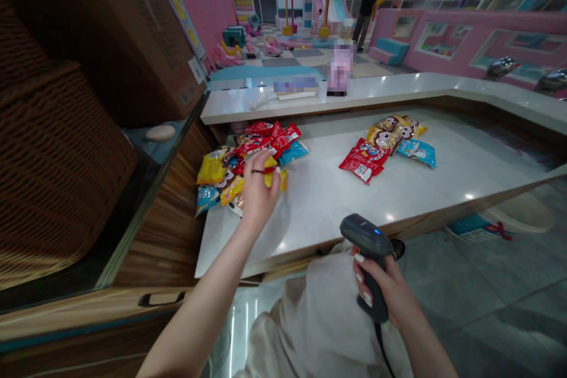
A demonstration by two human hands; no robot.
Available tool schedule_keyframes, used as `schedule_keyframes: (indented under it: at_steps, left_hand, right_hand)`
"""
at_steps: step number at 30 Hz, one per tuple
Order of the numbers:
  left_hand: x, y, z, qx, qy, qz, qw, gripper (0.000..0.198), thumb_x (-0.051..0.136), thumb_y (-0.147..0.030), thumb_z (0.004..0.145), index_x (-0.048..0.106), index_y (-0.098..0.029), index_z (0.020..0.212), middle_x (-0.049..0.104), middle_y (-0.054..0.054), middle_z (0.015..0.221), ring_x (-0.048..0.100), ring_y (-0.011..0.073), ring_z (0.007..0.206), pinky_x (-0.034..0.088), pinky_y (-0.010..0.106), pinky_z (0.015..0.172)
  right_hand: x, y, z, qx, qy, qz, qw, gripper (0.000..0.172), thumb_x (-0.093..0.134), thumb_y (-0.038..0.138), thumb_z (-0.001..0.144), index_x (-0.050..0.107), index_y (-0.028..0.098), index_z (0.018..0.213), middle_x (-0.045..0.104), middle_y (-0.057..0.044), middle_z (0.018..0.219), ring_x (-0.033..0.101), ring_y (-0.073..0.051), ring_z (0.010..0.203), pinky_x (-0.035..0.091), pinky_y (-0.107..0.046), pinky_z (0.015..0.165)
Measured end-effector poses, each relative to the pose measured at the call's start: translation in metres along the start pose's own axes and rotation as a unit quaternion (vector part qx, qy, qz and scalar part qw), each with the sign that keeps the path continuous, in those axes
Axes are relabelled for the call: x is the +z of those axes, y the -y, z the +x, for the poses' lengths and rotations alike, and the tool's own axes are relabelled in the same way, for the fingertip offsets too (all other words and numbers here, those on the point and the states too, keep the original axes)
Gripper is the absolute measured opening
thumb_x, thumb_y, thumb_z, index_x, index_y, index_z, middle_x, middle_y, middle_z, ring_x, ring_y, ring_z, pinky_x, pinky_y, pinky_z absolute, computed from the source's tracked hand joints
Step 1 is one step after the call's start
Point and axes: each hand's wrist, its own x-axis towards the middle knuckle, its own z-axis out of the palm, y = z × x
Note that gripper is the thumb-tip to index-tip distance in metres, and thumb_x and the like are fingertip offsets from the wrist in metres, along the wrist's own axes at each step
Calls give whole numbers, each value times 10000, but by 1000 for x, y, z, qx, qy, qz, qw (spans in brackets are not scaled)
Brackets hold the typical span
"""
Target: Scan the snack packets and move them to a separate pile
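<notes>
My left hand reaches into a heap of snack packets at the left end of a white counter; its fingers curl onto a yellow packet among red, yellow and blue ones. My right hand is closed round the grip of a dark barcode scanner, held below the counter's front edge with a blue light showing on its head. A second, smaller group of packets lies further right on the counter.
A large cardboard box and a wicker basket stand at the left on a wooden cabinet. A raised white ledge runs behind the counter. A person stands far back in a pink play area.
</notes>
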Motion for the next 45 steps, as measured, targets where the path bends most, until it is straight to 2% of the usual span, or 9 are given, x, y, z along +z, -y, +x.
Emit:
schedule_keyframes:
  at_steps: [5, 12, 18, 24, 26, 30, 33, 35, 45]
  left_hand:
    - [-25, 60, 28, -63, -60, 82, 993, 576, 607, -282, 889, 441, -146, 1424, 493, 170, 1415, 445, 275, 1361, 336, 432, 1172]
    - [-5, 102, 75, -46, 133, 77, 987, 741, 688, -356, 842, 406, -146, 1494, 460, 179, 1508, 417, 293, 1414, 332, 420, 1166]
    - [-10, 102, 84, -92, 169, 85, 978, 493, 572, -379, 917, 594, -161, 1358, 672, 157, 1276, 620, 302, 1186, 436, 413, 1039]
    - [-33, 62, 73, -156, 13, -104, 982, 431, 599, -392, 911, 633, -201, 1295, 703, 98, 1226, 658, 255, 1116, 467, 386, 1022]
    - [-33, 43, 65, -208, -41, -280, 936, 408, 618, -411, 905, 643, -203, 1255, 708, 84, 1206, 677, 227, 1073, 510, 370, 983]
    - [-18, 6, 38, -343, -26, -579, 739, 325, 617, -415, 924, 664, -185, 1149, 727, 83, 1150, 704, 196, 1000, 582, 347, 885]
    - [3, -17, 8, -417, 6, -667, 618, 298, 601, -385, 948, 665, -167, 1141, 738, 93, 1120, 718, 177, 933, 604, 327, 852]
    - [18, -30, -11, -445, 14, -690, 571, 291, 604, -370, 951, 664, -165, 1149, 738, 93, 1123, 720, 160, 902, 607, 311, 850]
    - [58, -70, -62, -473, 24, -672, 569, 359, 756, -276, 823, 650, -181, 1152, 738, 77, 1114, 722, 174, 924, 587, 306, 834]
  right_hand:
    - [-1, -2, 3, -1, 3, -11, 1000, 381, 771, 474, 802, 604, 174, 966, 563, 65, 598, 452, -58, 343, 369, -171, 312]
    - [-1, -2, 0, -11, -5, -15, 1000, 376, 767, 470, 809, 602, 175, 974, 569, 64, 599, 455, -58, 347, 373, -171, 321]
    - [1, 1, -1, -5, 0, -18, 1000, 376, 766, 481, 808, 615, 162, 937, 559, 67, 589, 449, -56, 344, 374, -172, 317]
    - [3, 2, -1, -4, -8, -16, 1000, 398, 775, 498, 791, 608, 163, 928, 554, 70, 589, 447, -55, 345, 367, -169, 315]
    - [3, 2, -1, -5, -8, -17, 1000, 396, 772, 498, 794, 605, 164, 928, 550, 72, 588, 443, -53, 345, 370, -170, 320]
    - [4, 4, -3, -10, -15, -20, 1000, 397, 773, 493, 791, 599, 172, 945, 556, 72, 596, 439, -56, 340, 370, -174, 316]
    - [5, 4, -5, -13, -29, -22, 999, 394, 782, 481, 786, 594, 172, 942, 559, 68, 602, 452, -62, 349, 372, -176, 319]
    - [7, 4, -6, -22, -44, -17, 999, 396, 782, 481, 789, 601, 168, 949, 552, 68, 611, 456, -62, 359, 372, -175, 324]
    - [55, 32, -32, -78, 19, -41, 996, 326, 677, 465, 894, 615, 156, 977, 671, -18, 737, 600, -120, 470, 511, -253, 479]
